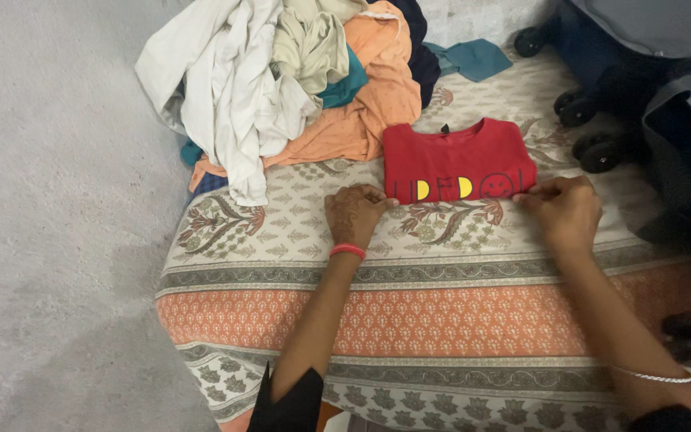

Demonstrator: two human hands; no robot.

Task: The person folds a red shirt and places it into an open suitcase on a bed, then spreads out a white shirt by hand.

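A folded red shirt (pixel 456 160) with yellow and dark printed shapes and a smiling face is laid flat on a patterned bedsheet (pixel 409 320), which is spread over a grey floor (pixel 49 240). The shirt's lower left corner is pinched by the left hand (pixel 353 212), fingers closed on the hem; a pink band is worn at that wrist. The shirt's lower right corner is gripped by the right hand (pixel 565 210), fingers pressed together on the fabric; a thin silver bracelet is seen further up that arm. Just left of the shirt and behind it, a heap of clothes (pixel 297 80) is piled: white, cream, orange, teal and dark pieces. To the right of the shirt, a dark wheeled suitcase (pixel 641 80) is stood, close by.
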